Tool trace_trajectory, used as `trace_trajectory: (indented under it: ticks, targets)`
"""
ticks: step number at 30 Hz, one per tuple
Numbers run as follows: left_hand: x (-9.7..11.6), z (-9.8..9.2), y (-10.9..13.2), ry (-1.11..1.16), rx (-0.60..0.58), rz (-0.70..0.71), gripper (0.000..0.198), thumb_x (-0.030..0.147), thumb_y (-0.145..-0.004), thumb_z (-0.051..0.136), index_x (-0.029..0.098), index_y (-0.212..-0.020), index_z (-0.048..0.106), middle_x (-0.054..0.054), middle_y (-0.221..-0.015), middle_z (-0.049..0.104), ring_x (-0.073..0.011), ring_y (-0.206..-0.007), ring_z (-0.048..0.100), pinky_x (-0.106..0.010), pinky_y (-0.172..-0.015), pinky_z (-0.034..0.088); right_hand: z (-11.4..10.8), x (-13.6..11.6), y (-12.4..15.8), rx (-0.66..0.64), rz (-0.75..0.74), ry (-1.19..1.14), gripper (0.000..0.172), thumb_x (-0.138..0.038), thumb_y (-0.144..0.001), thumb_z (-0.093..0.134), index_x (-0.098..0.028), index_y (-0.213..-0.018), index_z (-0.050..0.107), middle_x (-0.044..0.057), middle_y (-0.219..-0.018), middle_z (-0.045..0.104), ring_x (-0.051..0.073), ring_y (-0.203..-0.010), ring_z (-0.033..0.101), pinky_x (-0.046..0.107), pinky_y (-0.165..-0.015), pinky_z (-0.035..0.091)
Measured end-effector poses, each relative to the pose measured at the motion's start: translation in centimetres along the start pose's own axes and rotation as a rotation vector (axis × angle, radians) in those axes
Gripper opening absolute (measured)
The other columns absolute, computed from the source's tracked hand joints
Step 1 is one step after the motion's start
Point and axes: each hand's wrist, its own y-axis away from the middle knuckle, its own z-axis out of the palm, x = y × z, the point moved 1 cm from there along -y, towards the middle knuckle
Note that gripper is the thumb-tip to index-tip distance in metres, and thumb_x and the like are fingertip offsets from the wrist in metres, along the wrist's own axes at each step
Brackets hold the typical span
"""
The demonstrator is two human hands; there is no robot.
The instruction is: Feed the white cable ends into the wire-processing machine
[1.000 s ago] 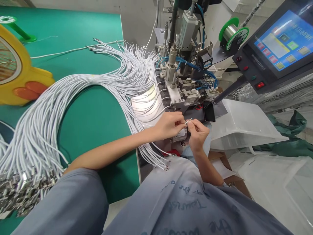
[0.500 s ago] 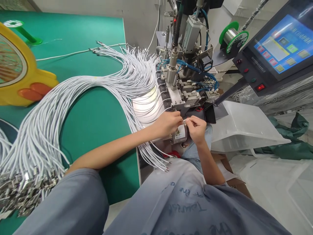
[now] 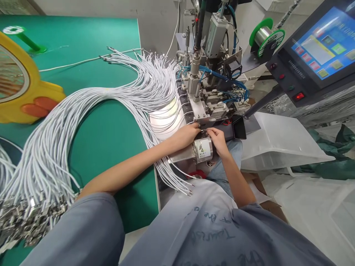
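Observation:
My left hand (image 3: pixel 188 134) is closed at the near end of the machine's cable holder (image 3: pixel 185 107), pinching a white cable that is mostly hidden by the fingers. Close by on the right, my right hand (image 3: pixel 217 140) pinches the thin end of the same cable (image 3: pixel 203 130), which spans the small gap between the hands. Just below them is a metal cylinder (image 3: pixel 204 150) with a warning label. Several white cables lie in the holder, and their long bundle (image 3: pixel 108 92) curves over the green table (image 3: pixel 108 129) to the left.
Above my hands stands the soldering-type machine (image 3: pixel 195 79) with blue air tubes. A solder wire spool (image 3: pixel 263 37) and a touch screen (image 3: pixel 323 48) are at the right, over a translucent bin (image 3: pixel 283 142). A yellow electric swatter (image 3: pixel 41 92) and metal cable ends (image 3: pixel 30 218) lie left.
Both hands have moved slightly left and up, towards the machine's holder, with the cable end between them. More of the labelled cylinder now shows. The view has shifted a little.

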Motion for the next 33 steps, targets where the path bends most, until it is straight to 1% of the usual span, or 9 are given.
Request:
trace_trajectory:
  ticks: [5, 10, 16, 22, 29, 33]
  targets:
    - [0.2, 0.0, 0.0, -0.033, -0.007, 0.019, 0.027, 0.006, -0.087, 0.036, 0.008, -0.085, 0.063, -0.007, -0.084, 0.056, -0.0119, -0.065, 0.053, -0.023, -0.062, 0.042, 0.3, -0.3, -0.3, -0.042, 0.007, -0.026, 0.021, -0.038, -0.064, 0.060, -0.017, -0.069, 0.061, -0.001, -0.062, 0.057, 0.010, -0.056, 0.047, 0.023, -0.052, 0.038]
    - [0.1, 0.2, 0.2, -0.095, 0.002, 0.063, 0.031, 0.004, -0.085, 0.039, 0.011, -0.103, 0.063, -0.008, -0.085, 0.056, -0.0141, -0.071, 0.056, -0.024, -0.062, 0.042, 0.4, -0.4, -0.5, -0.080, 0.013, -0.016, 0.020, -0.036, -0.065, 0.058, -0.017, -0.067, 0.058, -0.004, -0.056, 0.050, 0.009, -0.052, 0.043, 0.023, -0.050, 0.036]
    - [-0.1, 0.2, 0.4, -0.149, 0.015, 0.102, 0.032, 0.006, -0.086, 0.039, 0.012, -0.110, 0.061, -0.009, -0.088, 0.055, -0.0161, -0.077, 0.057, -0.025, -0.064, 0.043, 0.5, -0.7, -0.7, -0.098, 0.017, 0.036, 0.020, -0.037, -0.066, 0.056, -0.017, -0.064, 0.055, -0.004, -0.055, 0.049, 0.009, -0.051, 0.043, 0.023, -0.050, 0.036]
    - [-0.1, -0.1, 0.6, -0.183, -0.012, 0.112, 0.033, 0.006, -0.086, 0.038, 0.011, -0.112, 0.058, -0.010, -0.091, 0.054, -0.0168, -0.080, 0.059, -0.025, -0.064, 0.044, 0.4, -0.4, -0.7, -0.121, -0.010, 0.026, 0.021, -0.038, -0.068, 0.055, -0.018, -0.066, 0.054, -0.005, -0.055, 0.048, 0.009, -0.052, 0.042, 0.023, -0.052, 0.036]
    - [0.0, -0.1, 0.6, -0.165, -0.009, 0.119, 0.031, 0.007, -0.088, 0.038, 0.011, -0.110, 0.059, -0.010, -0.091, 0.054, -0.0170, -0.079, 0.059, -0.025, -0.065, 0.045, 0.4, 0.1, -0.7, -0.126, -0.006, -0.029, 0.029, -0.047, -0.070, 0.058, -0.018, -0.069, 0.053, -0.004, -0.059, 0.049, 0.009, -0.053, 0.043, 0.023, -0.050, 0.035]
    - [-0.1, 0.1, 0.5, -0.172, -0.006, 0.122, 0.030, 0.008, -0.088, 0.038, 0.011, -0.109, 0.059, -0.010, -0.090, 0.054, -0.0164, -0.078, 0.059, -0.025, -0.063, 0.044, 0.3, 0.2, -1.3, -0.190, -0.060, 0.043, 0.030, -0.047, -0.074, 0.055, -0.019, -0.066, 0.048, -0.006, -0.055, 0.043, 0.009, -0.050, 0.038, 0.022, -0.048, 0.032]
